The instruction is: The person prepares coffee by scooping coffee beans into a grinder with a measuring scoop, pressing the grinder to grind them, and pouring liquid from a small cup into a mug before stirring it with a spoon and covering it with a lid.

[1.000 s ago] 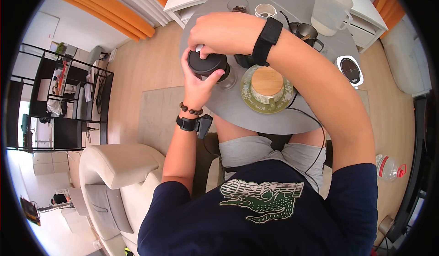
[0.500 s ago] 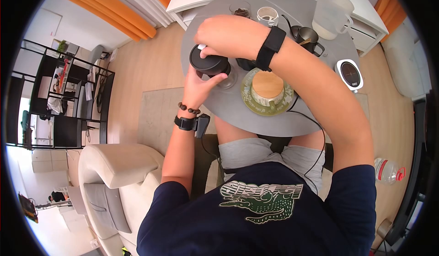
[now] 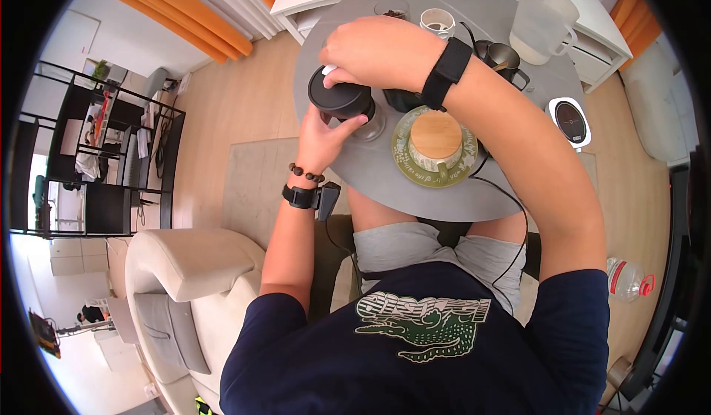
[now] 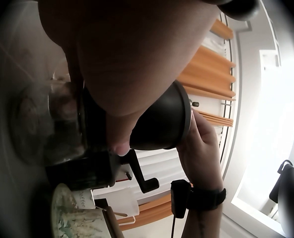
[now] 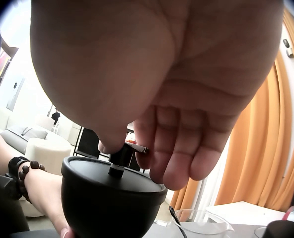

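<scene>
A black canister (image 3: 341, 101) with a clear glass base (image 3: 375, 127) stands at the table's left side. My left hand (image 3: 321, 142) grips its black middle, the thumb on the near side. Over its flat top, my right hand (image 3: 378, 50) pinches a small fitting with thumb and fingertips. In the right wrist view, a short post (image 5: 115, 171) rises from the black top (image 5: 112, 181), and the right thumb meets the piece above it. The left wrist view shows the left thumb (image 4: 121, 139) across the black body, with the glass base (image 4: 42, 121) beside it.
Right of the canister, a wooden-lidded cup (image 3: 435, 135) sits on a green plate (image 3: 404, 164). Behind are a white cup (image 3: 437, 21), a dark mug (image 3: 505, 58) and a clear pitcher (image 3: 539, 22). A white-edged scale (image 3: 569, 121) lies on the right. A cable crosses the near table edge.
My right hand has shifted slightly over the canister's top, and the pinched fitting has moved a little. The left fingers show less around the far side; the left hand still grips the canister.
</scene>
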A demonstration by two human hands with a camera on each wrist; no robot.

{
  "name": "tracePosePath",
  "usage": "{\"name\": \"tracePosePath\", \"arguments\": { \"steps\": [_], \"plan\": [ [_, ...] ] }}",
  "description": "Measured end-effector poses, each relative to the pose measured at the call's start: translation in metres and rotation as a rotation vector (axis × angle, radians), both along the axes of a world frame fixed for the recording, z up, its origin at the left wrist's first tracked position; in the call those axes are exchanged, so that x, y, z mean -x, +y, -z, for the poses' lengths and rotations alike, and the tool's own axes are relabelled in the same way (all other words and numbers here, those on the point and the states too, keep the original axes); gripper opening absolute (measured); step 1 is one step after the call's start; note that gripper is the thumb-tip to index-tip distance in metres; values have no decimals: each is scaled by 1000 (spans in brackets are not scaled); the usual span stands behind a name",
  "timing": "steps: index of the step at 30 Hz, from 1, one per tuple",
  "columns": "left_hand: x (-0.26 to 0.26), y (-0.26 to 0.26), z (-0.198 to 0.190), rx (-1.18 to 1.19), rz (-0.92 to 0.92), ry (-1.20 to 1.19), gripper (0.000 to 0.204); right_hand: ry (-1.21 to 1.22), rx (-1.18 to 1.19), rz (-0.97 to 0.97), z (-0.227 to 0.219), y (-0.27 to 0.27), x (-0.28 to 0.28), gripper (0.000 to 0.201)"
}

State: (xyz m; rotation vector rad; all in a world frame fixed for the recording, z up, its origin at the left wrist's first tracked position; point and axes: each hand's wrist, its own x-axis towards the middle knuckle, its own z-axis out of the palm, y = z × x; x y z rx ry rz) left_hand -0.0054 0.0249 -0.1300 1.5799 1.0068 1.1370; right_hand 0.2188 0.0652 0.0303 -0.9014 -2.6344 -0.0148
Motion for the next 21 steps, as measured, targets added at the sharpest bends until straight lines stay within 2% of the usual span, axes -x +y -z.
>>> {"name": "tracePosePath", "arguments": {
  "steps": [3,6,21],
  "plan": [
    [-1,-1,1,-4,-2,-19,83,-99,31,24,-1,1,3,39],
    [0,-1,1,0,-8,-25,82,-6,-14,-30,8,7,5,41],
    [0,0,5,-14,-38,-9,75,-89,0,75,5,-12,10,47]
  ]
}}
